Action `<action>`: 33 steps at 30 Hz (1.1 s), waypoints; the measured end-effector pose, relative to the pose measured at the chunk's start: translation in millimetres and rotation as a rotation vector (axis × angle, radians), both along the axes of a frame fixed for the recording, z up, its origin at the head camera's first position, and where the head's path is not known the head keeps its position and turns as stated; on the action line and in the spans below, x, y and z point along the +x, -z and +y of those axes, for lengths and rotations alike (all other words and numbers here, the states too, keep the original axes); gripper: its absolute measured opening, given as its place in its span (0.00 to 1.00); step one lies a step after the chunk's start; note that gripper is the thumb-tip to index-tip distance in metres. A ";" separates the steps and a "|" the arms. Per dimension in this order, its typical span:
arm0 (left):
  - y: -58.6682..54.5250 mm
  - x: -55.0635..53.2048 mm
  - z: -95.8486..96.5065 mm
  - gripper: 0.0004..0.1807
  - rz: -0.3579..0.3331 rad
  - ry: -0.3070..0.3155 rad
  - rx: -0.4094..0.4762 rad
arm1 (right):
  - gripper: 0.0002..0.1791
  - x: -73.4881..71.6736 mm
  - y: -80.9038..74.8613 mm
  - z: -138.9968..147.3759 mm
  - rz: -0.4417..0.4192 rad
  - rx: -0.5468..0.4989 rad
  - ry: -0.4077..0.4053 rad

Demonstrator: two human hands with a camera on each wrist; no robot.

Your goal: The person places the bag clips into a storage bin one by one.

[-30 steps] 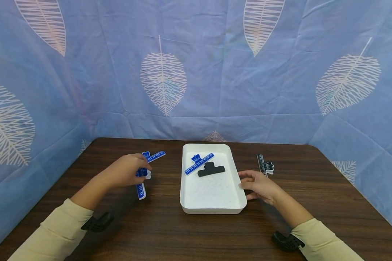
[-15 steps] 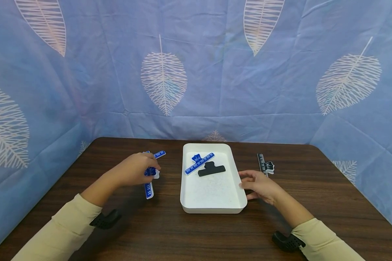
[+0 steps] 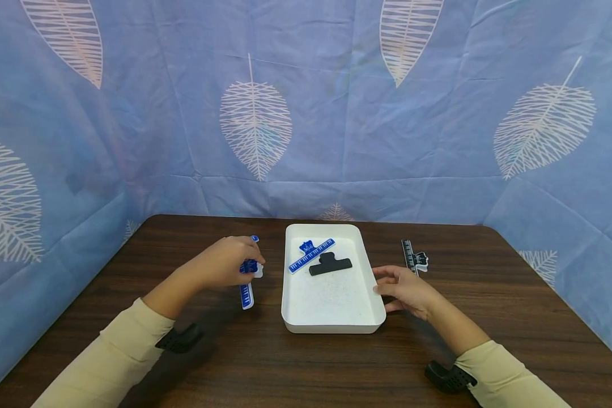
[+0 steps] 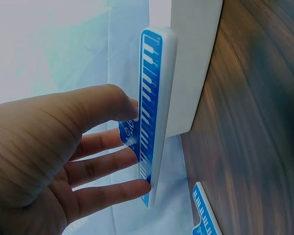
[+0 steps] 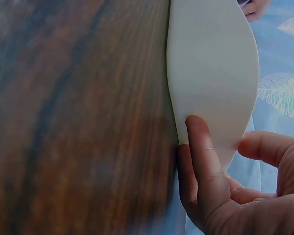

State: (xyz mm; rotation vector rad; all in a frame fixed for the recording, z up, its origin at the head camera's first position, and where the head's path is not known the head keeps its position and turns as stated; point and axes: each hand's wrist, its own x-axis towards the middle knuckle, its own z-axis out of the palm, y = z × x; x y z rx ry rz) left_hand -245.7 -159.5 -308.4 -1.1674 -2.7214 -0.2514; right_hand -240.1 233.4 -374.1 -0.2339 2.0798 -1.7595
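In the head view my left hand [image 3: 224, 263] holds a blue clip [image 3: 247, 296] with a white piano-key pattern over the table, left of the white tray [image 3: 331, 309]. The left wrist view shows the thumb and fingers pinching this clip by its grip tab, its long bar [image 4: 152, 93] standing upright in that view. My right hand [image 3: 405, 292] grips the tray's right side, thumb at the rim and fingers against the outer wall [image 5: 210, 63]. Inside the tray lie another blue piano-key clip [image 3: 311, 256] and a plain black clip [image 3: 330, 265].
A second loose blue clip [image 3: 255, 238] lies on the table behind my left hand, mostly hidden by it. Beyond my right hand lies a black piano-key clip [image 3: 409, 255]. Blue cloth with white leaf prints [image 3: 306, 124] hangs behind the dark wooden table [image 3: 306, 368].
My left hand has moved to the right with the blue clip, closer to the tray, and now covers most of the loose blue clip behind it. My right hand and the tray stay put.
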 end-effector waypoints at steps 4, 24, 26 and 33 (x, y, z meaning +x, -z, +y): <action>-0.9 -0.7 5.3 0.12 0.004 0.021 0.007 | 0.35 0.9 -1.4 -1.1 -0.003 0.002 0.003; 0.2 -8.8 41.3 0.13 -0.016 0.074 0.016 | 0.35 -1.0 -1.1 -0.4 -0.005 0.009 -0.001; -0.4 -9.7 45.4 0.13 -0.023 0.083 0.011 | 0.35 -1.2 -0.7 -0.1 -0.008 0.007 0.006; -1.9 -12.0 57.1 0.13 -0.053 0.112 -0.024 | 0.35 -1.6 0.7 -0.2 0.006 0.008 0.004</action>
